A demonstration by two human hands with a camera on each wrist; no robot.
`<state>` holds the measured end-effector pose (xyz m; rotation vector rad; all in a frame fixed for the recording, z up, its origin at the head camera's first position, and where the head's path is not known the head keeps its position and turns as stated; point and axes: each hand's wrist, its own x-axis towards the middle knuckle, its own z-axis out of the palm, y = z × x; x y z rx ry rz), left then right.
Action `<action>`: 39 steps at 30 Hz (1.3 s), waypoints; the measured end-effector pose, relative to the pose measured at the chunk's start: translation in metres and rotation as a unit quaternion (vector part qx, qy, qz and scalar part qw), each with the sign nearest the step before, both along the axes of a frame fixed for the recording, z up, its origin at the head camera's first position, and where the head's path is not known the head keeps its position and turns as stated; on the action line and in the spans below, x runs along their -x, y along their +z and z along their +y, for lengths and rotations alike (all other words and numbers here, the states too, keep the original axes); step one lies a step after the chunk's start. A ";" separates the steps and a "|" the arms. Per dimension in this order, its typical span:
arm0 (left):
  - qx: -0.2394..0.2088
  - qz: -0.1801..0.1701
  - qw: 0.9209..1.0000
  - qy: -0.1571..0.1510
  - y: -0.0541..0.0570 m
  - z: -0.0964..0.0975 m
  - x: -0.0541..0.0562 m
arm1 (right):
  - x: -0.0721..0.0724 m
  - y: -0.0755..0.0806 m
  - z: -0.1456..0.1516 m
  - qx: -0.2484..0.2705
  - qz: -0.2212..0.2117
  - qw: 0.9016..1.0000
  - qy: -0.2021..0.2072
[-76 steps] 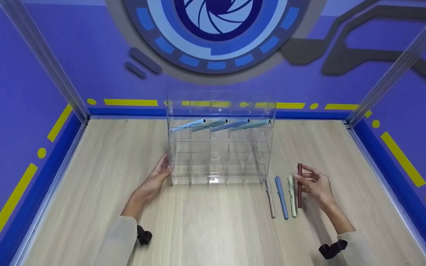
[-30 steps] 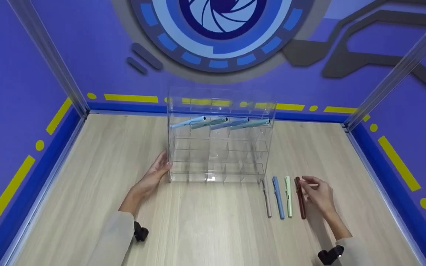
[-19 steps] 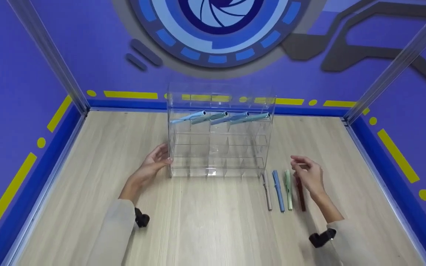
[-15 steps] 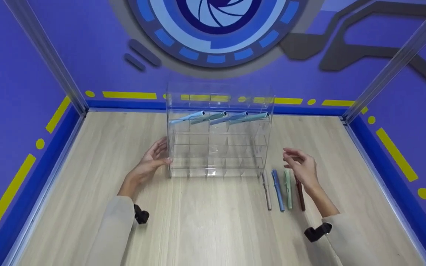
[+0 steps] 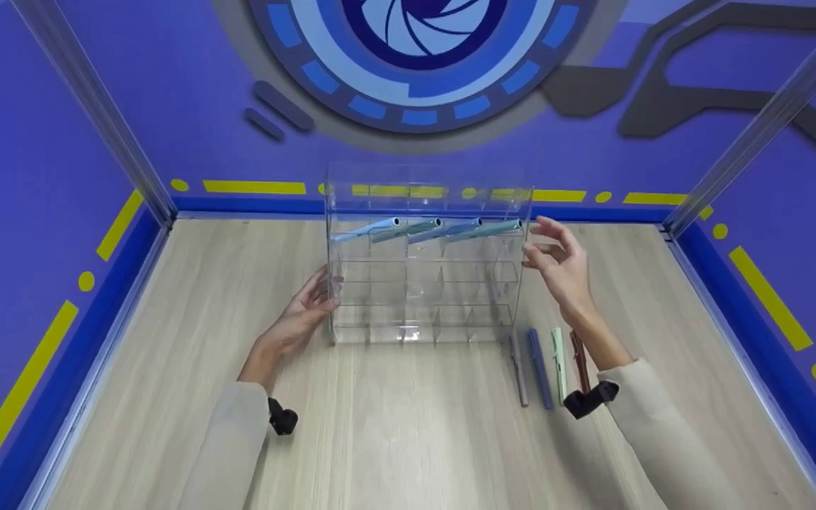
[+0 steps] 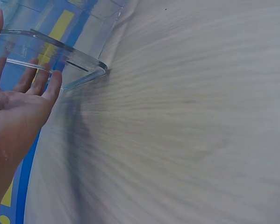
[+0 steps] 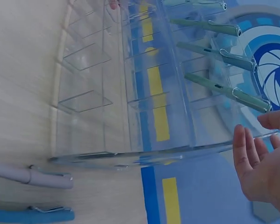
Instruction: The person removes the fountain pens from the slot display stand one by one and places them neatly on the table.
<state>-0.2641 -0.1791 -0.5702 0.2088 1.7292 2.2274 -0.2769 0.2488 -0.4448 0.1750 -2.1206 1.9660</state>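
Note:
A clear acrylic pen rack [image 5: 422,273] with stepped tiers stands near the back of the table. Fingers of my left hand [image 5: 302,315] lie fairly straight against its left side, the thumb at the front edge. In the left wrist view the left hand [image 6: 18,107] has its fingers spread by the clear side panel. My right hand [image 5: 560,265] is at the rack's upper right side, loosely bent and holding nothing. Across an upper tier lie a light blue pen [image 5: 369,230], a green pen [image 5: 408,230], a blue pen [image 5: 447,230] and a teal pen [image 5: 486,230].
Right of the rack's front, a greyish pen [image 5: 518,372], a blue pen [image 5: 540,368], a pale green pen [image 5: 558,358] and a dark red pen [image 5: 580,361] lie side by side on the wooden table [image 5: 394,439]. Blue-purple walls [image 5: 238,156] enclose it.
My right hand set the dark red pen down beside the others, let go, then moved up and left to the rack's right side. My left hand stays at the rack.

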 end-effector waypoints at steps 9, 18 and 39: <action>0.011 -0.002 1.000 -0.007 -0.007 0.000 -0.010 | 0.008 0.000 -0.018 0.006 -0.029 0.998 0.058; 0.018 0.002 1.000 -0.010 -0.007 -0.001 -0.011 | 0.012 -0.005 -0.028 0.009 -0.060 0.993 0.104; 0.043 0.009 0.999 -0.006 0.000 0.002 -0.004 | 0.006 0.008 -0.022 0.056 -0.009 0.995 0.079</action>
